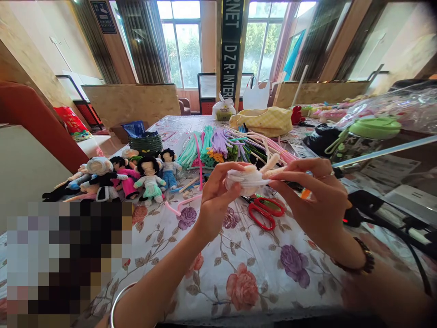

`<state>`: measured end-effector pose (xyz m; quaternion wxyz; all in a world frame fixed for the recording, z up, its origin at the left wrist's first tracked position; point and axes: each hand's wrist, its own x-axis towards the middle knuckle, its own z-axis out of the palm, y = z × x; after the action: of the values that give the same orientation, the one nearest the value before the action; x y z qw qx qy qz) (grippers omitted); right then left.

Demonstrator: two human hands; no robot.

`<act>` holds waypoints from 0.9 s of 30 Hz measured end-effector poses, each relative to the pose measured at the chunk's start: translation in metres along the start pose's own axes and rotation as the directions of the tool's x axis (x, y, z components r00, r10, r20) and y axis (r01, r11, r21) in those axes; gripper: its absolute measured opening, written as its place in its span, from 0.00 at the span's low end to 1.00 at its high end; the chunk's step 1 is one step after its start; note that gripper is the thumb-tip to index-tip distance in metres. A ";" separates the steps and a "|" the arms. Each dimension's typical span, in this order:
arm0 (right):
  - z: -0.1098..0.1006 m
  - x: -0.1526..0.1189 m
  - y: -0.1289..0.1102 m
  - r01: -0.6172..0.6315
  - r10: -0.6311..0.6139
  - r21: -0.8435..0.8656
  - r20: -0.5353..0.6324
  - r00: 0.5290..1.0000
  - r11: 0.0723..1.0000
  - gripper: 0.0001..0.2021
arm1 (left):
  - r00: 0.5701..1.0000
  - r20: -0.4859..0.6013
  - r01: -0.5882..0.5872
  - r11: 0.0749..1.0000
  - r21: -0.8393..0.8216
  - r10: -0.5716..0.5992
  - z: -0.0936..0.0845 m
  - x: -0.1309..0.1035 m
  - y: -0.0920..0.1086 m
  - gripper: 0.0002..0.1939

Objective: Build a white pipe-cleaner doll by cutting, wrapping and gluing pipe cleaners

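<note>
Above the flowered tablecloth (pixel 239 255), both hands are closed on a small white and cream piece of fuzzy pipe cleaner work (pixel 246 182), which looks like part of a doll. My left hand (pixel 218 196) grips its rounded white body between thumb and fingers. With thumb and fingertips my right hand (pixel 314 191) pinches its right end, where cream limb-like stems stick out. Just below lies a pair of red-handled scissors (pixel 264 212). Bundles of coloured pipe cleaners (pixel 218 143) are heaped behind my hands, and a bent pink pipe cleaner (pixel 174 209) lies to the left.
Several finished pipe cleaner dolls (pixel 148 177) are grouped at the left. Further back are a yellow checked pouch (pixel 261 121) and plastic bags (pixel 223 109). On the right stand a green-lidded bottle (pixel 373 127), a light blue rod (pixel 382 151) and black cables (pixel 392 214).
</note>
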<state>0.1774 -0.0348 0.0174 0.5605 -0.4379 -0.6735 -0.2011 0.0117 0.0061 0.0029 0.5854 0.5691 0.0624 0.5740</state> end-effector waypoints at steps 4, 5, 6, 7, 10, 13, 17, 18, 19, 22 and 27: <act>-0.002 0.003 -0.001 0.043 -0.045 0.035 0.042 0.998 0.998 0.05 | 0.998 0.009 0.068 0.996 -0.061 -0.068 -0.001 0.002 0.003 0.10; -0.003 0.004 -0.002 0.035 -0.038 0.060 0.059 0.998 0.998 0.05 | 0.996 0.012 0.091 0.993 -0.078 -0.091 -0.001 0.002 0.004 0.10; -0.004 0.005 -0.003 0.016 -0.023 0.087 0.080 0.997 0.996 0.05 | 0.993 0.014 0.114 0.989 -0.094 -0.114 -0.002 0.003 0.004 0.09; -0.004 0.006 -0.004 -0.012 0.001 0.115 0.101 0.995 0.993 0.05 | 0.991 0.015 0.137 0.985 -0.109 -0.136 -0.002 0.003 0.004 0.10; -0.007 0.008 -0.006 -0.155 0.118 0.208 0.177 0.977 0.966 0.03 | 0.983 0.021 0.184 0.972 -0.144 -0.183 -0.004 0.004 0.004 0.10; -0.009 0.010 -0.007 -0.293 0.230 0.253 0.253 0.940 0.922 0.02 | 0.979 0.033 0.204 0.966 -0.161 -0.202 -0.005 0.004 0.004 0.11; -0.013 0.012 -0.005 -0.349 0.267 0.241 0.314 0.911 0.906 0.02 | 0.975 0.044 0.223 0.960 -0.168 -0.219 -0.005 0.004 0.004 0.10; -0.014 0.012 -0.005 -0.362 0.272 0.242 0.336 0.902 0.900 0.02 | 0.973 0.045 0.232 0.958 -0.169 -0.227 -0.006 0.005 0.004 0.10; -0.014 0.012 -0.004 -0.378 0.279 0.243 0.361 0.890 0.893 0.03 | 0.970 0.048 0.243 0.955 -0.169 -0.238 -0.006 0.005 0.004 0.10; -0.016 0.012 0.000 -0.429 0.299 0.247 0.429 0.852 0.869 0.05 | 0.955 0.057 0.296 0.940 -0.168 -0.291 -0.007 0.006 0.003 0.10; -0.019 0.013 0.001 -0.471 0.297 0.267 0.499 0.814 0.841 0.06 | 0.927 0.073 0.375 0.908 -0.189 -0.367 -0.011 0.007 0.001 0.11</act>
<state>0.1894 -0.0438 0.0351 0.4970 -0.4840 -0.7031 0.1563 0.0056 0.0176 0.0045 0.7388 0.4956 0.1010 0.4453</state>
